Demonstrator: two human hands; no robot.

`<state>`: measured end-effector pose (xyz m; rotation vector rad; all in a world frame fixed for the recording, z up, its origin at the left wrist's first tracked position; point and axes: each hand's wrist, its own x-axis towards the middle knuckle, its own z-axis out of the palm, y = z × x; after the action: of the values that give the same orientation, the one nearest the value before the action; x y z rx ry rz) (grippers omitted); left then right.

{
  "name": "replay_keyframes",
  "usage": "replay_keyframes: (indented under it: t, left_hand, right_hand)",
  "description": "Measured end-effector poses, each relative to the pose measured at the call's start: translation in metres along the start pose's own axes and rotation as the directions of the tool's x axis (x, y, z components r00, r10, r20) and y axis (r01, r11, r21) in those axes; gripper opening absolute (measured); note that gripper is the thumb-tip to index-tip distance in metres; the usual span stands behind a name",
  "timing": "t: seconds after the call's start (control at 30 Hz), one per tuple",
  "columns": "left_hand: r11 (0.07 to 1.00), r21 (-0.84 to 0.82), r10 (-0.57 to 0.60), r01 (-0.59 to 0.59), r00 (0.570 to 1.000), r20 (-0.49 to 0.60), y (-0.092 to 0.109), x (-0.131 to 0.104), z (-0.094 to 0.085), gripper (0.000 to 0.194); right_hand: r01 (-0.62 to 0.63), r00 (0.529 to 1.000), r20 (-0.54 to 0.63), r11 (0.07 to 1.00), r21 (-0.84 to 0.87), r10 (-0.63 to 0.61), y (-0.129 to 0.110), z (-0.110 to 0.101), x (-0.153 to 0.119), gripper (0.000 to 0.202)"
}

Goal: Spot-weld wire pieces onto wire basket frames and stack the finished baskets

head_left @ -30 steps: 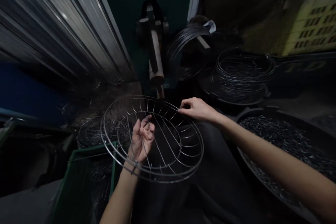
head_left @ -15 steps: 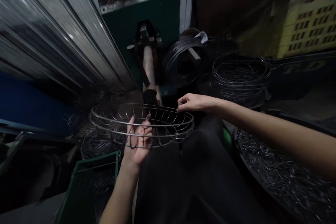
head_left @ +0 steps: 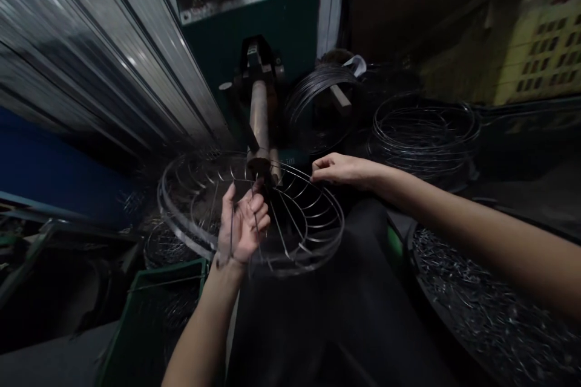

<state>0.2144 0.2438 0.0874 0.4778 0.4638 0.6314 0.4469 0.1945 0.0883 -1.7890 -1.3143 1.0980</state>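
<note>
A shallow round wire basket (head_left: pixel 303 231), with a double rim and curved ribs, is tilted in front of a machine's cylindrical arm (head_left: pixel 259 118). My left hand (head_left: pixel 245 224) is among its wires, palm up, with thumb raised and the other fingers curled. Wires cross in front of that hand, and its index fingertip is close under the arm's end. At the far right part of the rim, my right hand (head_left: pixel 336 168) pinches with thumb and forefinger. Whether a small wire piece is also in either hand is too dark to make out.
Behind stands the green machine (head_left: pixel 290 24) with a red switch. Wire coils (head_left: pixel 426 127) lie at right, near a yellow crate (head_left: pixel 544 54). A round tub (head_left: pixel 413 254) of small metal pieces stands lower right, a green bin (head_left: pixel 120 320) lower left.
The wire basket has tipped from nearly edge-on to showing its open ribs, its far side now up at the machine arm's end. My left fingers have curled more; my right hand stays at the rim.
</note>
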Motion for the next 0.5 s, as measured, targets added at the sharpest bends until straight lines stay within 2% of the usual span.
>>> replay_keyframes:
  t: [0.1, 0.2, 0.27, 0.33, 0.43, 0.5]
  left_hand:
    - [0.995, 0.093, 0.033, -0.038, 0.998, 0.062, -0.012, 0.002, -0.028, 0.051]
    - [0.990, 0.092, 0.097, -0.103, 0.993, 0.069, -0.026, 0.006, -0.054, 0.048]
    - [0.990, 0.077, 0.113, -0.120, 0.990, 0.086, -0.033, 0.009, -0.065, 0.046]
    - [0.991, 0.066, 0.110, -0.117, 0.988, 0.109, -0.036, 0.013, -0.071, 0.045]
    - [0.992, 0.054, 0.108, -0.115, 0.987, 0.117, -0.035, 0.016, -0.075, 0.045]
    - [0.990, 0.053, 0.126, -0.133, 0.986, 0.113, -0.032, 0.017, -0.076, 0.045]
  right_hand:
    - [0.063, 0.992, -0.102, 0.985, -0.161, -0.080, -0.003, 0.007, -0.010, 0.015]
    - [0.132, 0.974, -0.143, 0.953, -0.274, -0.176, -0.001, 0.014, -0.021, 0.014]
    - [0.181, 0.964, -0.160, 0.966, -0.184, -0.211, 0.007, 0.018, -0.023, 0.021]
    - [0.203, 0.956, -0.217, 0.979, 0.006, -0.197, 0.020, 0.022, -0.020, 0.030]
    - [0.199, 0.951, -0.280, 0.954, 0.224, -0.133, 0.038, 0.029, -0.008, 0.034]
    - [0.202, 0.957, -0.263, 0.936, 0.288, -0.125, 0.045, 0.036, 0.000, 0.037]
